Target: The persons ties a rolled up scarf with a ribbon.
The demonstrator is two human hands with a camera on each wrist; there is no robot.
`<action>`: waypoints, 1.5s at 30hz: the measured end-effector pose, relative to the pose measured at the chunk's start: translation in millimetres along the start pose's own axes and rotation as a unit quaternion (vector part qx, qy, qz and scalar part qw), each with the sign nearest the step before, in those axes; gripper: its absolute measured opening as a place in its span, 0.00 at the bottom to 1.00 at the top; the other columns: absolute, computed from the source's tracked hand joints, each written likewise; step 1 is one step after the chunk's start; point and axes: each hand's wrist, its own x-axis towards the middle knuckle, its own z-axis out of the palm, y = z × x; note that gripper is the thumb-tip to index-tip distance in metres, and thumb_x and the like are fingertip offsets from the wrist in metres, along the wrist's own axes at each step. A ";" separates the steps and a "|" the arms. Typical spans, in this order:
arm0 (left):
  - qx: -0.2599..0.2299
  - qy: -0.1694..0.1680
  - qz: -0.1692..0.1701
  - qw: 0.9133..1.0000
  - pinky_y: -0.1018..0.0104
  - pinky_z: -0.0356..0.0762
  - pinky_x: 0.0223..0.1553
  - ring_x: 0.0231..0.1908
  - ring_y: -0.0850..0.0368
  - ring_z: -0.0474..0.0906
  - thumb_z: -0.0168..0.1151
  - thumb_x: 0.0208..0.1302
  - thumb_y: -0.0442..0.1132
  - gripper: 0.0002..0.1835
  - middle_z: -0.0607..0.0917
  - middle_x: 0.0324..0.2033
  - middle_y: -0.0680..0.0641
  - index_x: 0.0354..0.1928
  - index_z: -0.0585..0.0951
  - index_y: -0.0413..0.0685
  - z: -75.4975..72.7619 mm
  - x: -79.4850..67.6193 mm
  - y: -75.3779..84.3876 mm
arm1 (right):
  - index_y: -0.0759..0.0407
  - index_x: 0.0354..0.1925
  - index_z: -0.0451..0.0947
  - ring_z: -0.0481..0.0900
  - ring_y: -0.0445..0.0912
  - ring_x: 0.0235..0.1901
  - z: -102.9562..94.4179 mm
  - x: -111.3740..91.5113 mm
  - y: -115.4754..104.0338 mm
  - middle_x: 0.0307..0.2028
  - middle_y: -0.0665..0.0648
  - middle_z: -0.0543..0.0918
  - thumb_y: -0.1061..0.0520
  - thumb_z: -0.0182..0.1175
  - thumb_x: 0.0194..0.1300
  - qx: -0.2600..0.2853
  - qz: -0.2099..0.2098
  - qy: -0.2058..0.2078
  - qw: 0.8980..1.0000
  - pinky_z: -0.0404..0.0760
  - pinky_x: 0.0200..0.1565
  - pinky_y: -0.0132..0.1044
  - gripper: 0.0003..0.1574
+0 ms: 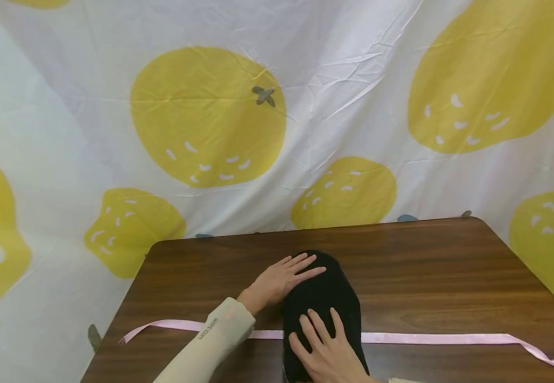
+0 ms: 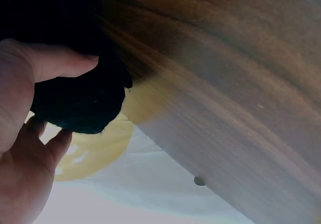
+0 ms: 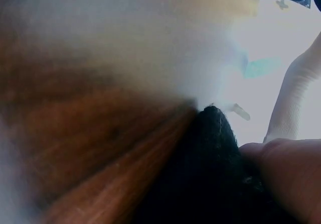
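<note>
A long black piece of soft cloth, apparently folded, lies lengthwise on the wooden table, its far end rounded. Across its far left part rests my left hand, fingers extended over the top. My right hand presses on the nearer part with fingers spread. A pink ribbon runs crosswise beneath the cloth and shows on both sides of it. In the left wrist view the thumb lies over the dark cloth, with fingertips by its edge. The right wrist view shows a fuzzy edge of the cloth beside the hand.
The brown wooden table has rounded far corners. Behind it hangs a white curtain printed with yellow fruit. The ribbon's right end twists upward near the table's right edge, and its left end lies near the left edge.
</note>
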 end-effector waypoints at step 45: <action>-0.029 0.016 -0.041 0.999 0.51 0.57 0.72 0.76 0.49 0.49 0.74 0.54 0.56 0.58 0.50 0.78 0.47 0.79 0.45 0.65 -1.7 -16.8 -4.7 | 0.42 0.57 0.74 0.67 0.57 0.63 3.7 -0.1 10.4 0.62 0.59 0.73 0.19 0.54 0.56 0.054 -0.023 -0.029 0.998 0.64 0.55 0.66 0.42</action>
